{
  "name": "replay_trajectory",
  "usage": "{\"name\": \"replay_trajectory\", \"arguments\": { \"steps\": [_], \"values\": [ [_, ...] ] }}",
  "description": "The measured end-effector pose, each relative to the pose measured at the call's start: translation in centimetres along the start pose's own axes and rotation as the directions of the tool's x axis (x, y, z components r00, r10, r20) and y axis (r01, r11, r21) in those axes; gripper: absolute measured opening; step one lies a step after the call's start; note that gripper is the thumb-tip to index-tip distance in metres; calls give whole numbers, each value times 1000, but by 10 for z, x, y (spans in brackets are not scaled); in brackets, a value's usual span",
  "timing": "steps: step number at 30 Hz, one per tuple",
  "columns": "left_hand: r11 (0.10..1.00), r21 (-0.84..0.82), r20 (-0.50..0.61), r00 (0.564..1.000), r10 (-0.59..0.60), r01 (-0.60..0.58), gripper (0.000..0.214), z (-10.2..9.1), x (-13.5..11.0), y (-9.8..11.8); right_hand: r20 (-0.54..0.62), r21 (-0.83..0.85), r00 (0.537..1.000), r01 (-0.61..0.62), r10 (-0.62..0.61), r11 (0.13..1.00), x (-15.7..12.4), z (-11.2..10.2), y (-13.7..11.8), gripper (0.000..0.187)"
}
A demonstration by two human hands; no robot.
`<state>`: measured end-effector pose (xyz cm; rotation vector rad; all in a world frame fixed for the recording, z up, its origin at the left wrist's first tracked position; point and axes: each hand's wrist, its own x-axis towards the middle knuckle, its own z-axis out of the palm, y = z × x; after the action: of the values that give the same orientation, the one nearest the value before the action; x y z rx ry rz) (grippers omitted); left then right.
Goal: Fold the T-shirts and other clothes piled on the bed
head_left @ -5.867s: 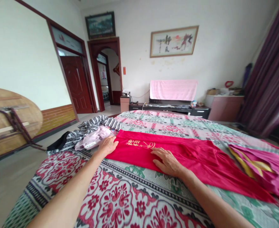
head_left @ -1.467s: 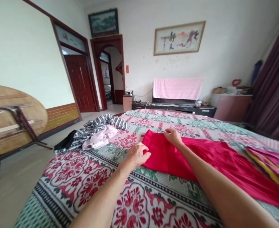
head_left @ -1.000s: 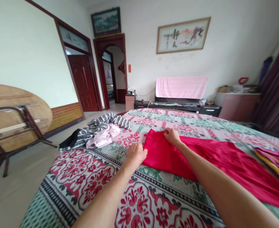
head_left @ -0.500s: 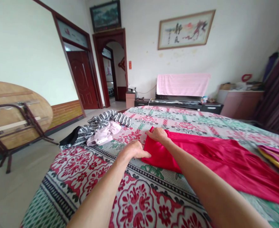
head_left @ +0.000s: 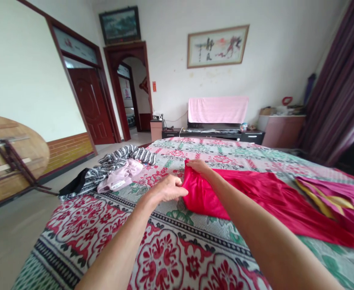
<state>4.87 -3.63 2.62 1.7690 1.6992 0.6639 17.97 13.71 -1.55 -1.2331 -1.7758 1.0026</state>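
A shiny red garment (head_left: 255, 189) lies stretched across the bed, its near-left end bunched and creased. My left hand (head_left: 167, 188) is at the left edge of that end, fingers curled and thumb pinching the cloth's edge. Farther back, my right hand (head_left: 199, 167) is closed on the same end at its far corner. The fingertips of the right hand are partly hidden by the hand itself. My right forearm crosses over the red cloth and covers some of it.
Left on the patterned bedspread (head_left: 161, 262) is a pile with a black-and-white striped garment (head_left: 113, 163) and a pale pink garment (head_left: 121, 177). A folded magenta and yellow garment (head_left: 340, 201) lies right. A round folding table (head_left: 14, 149) leans at the left wall.
The view has turned right, showing more of the magenta garment. The red cloth's left end is more gathered between my hands. My left fingers have curled in at its edge.
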Motion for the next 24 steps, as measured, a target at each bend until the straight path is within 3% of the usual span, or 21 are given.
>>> {"name": "replay_trajectory", "arguments": {
  "steps": [3, 7, 11, 14, 18, 24],
  "values": [
    [990, -91, -36, 994, 107, -109, 9, 17, 4, 19, -4, 156, 999, -39, 40, 987, -7, -34, 3, 17],
    [968, -57, -35, 969, 243, -245, 9, 50, 18, 41, -36, 392, 996, -56, 77, 918, -18, -73, 14, 17],
    [951, 38, -41, 950, 309, -307, 13, 84, 28, 56, -122, 364, 989, -36, 86, 931, -31, -99, 38, 15],
    [949, 75, 4, 952, 306, -305, 17, 105, 31, 60, -215, 299, 970, -47, 115, 953, -40, -106, 60, 11],
    [953, 74, 31, 956, 291, -293, 23, 122, 31, 59, -328, 223, 933, -78, 150, 972, -46, -105, 80, 38],
    [954, 53, 22, 955, 295, -296, 26, 128, 29, 57, -216, 62, 976, -5, 19, 998, -40, -104, 84, 43]
  ]
}}
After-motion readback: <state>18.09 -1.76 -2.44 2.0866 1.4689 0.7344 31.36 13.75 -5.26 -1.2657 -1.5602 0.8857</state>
